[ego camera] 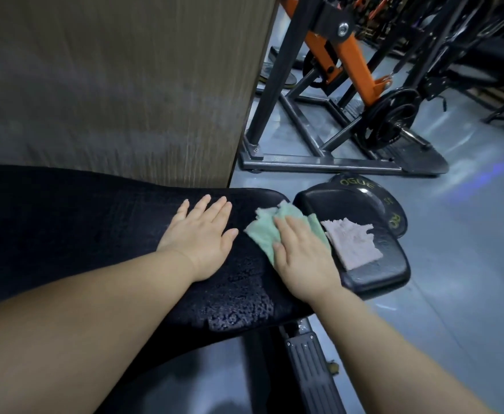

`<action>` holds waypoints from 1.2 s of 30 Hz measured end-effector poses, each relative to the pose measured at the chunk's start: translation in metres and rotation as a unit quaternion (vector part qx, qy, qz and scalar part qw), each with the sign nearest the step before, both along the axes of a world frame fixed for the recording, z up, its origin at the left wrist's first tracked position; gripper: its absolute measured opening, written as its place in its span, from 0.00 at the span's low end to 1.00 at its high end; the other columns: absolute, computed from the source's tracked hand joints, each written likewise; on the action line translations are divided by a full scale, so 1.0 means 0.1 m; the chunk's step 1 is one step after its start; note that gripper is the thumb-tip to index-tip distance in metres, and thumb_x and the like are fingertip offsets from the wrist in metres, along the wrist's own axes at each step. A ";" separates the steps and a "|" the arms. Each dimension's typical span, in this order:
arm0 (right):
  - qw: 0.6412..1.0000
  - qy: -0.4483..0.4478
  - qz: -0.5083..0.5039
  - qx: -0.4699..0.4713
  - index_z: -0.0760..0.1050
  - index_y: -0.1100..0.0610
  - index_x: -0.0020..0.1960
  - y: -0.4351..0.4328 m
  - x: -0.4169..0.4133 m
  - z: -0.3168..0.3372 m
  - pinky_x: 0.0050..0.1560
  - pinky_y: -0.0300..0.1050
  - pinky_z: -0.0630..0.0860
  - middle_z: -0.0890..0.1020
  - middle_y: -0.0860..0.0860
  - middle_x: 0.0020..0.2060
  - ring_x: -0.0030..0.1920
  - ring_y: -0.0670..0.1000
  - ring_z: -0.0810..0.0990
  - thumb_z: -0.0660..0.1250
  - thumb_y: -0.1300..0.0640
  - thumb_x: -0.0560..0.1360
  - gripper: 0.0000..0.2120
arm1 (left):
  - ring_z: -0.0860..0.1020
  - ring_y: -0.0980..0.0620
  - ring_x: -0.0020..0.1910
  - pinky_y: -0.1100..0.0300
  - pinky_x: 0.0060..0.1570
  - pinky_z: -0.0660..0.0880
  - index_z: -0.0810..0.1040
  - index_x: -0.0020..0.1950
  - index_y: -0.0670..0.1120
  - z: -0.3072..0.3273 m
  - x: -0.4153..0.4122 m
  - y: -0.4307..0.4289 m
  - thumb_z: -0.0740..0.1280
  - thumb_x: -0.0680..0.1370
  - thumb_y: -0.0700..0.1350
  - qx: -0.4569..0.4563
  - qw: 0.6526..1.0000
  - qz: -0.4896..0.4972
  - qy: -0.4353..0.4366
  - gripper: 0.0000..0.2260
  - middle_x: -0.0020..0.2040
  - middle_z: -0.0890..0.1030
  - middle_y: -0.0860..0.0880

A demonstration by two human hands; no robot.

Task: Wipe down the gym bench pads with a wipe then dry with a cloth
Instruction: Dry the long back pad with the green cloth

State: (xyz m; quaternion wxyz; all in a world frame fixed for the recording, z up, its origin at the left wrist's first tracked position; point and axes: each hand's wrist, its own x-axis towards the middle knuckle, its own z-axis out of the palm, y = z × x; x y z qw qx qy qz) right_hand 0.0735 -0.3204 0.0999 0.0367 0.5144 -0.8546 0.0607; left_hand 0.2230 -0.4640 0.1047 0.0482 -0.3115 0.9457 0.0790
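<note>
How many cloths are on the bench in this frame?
2. A green cloth sits under the right hand on the long pad. A pink cloth lies loose on the short pad. The arms could hide more.

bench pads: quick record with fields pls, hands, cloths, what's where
long pad: black, textured, both hands on it
left hand: flat on the long pad, holding nothing
right hand: fingers straight, pressing the green cloth onto the long pad's end
pale pink cloth: lying loose on the seat pad, untouched
weight plate: on the floor beyond the seat pad
</note>
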 end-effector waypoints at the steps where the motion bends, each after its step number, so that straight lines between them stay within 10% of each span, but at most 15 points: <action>1: 1.000 -0.012 -0.009 -0.010 0.70 0.57 0.70 0.16 0.09 -0.02 0.73 0.50 0.58 0.73 0.57 0.67 0.67 0.58 0.71 0.48 0.47 0.76 0.28 | 0.39 0.52 0.78 0.49 0.76 0.39 0.41 0.80 0.49 0.01 0.01 0.01 0.39 0.83 0.57 0.002 1.000 0.001 -0.001 0.26 0.80 0.41 0.54; 14: 0.998 -0.040 -0.010 0.055 0.53 0.51 0.78 0.33 0.34 0.02 0.76 0.49 0.46 0.55 0.50 0.77 0.77 0.50 0.50 0.36 0.41 0.73 0.35 | 0.39 0.54 0.78 0.49 0.76 0.38 0.41 0.80 0.52 -0.01 0.28 0.11 0.41 0.83 0.56 0.013 1.000 -0.006 0.028 0.25 0.80 0.41 0.56; 18: 0.996 -0.046 -0.024 0.075 0.49 0.50 0.78 -0.08 0.17 0.08 0.76 0.50 0.47 0.51 0.50 0.78 0.77 0.49 0.48 0.45 0.46 0.81 0.26 | 0.39 0.55 0.78 0.50 0.76 0.38 0.42 0.80 0.53 -0.03 0.28 0.11 0.41 0.83 0.56 0.010 0.999 -0.002 0.041 0.25 0.80 0.42 0.57; 36: 0.996 -0.043 -0.054 0.053 0.67 0.52 0.66 -1.10 -0.37 0.06 0.62 0.55 0.66 0.72 0.51 0.64 0.65 0.55 0.68 0.47 0.49 0.80 0.19 | 0.39 0.54 0.78 0.48 0.76 0.38 0.41 0.80 0.52 -0.04 0.25 0.09 0.42 0.83 0.56 -0.002 0.999 -0.006 0.037 0.26 0.80 0.41 0.57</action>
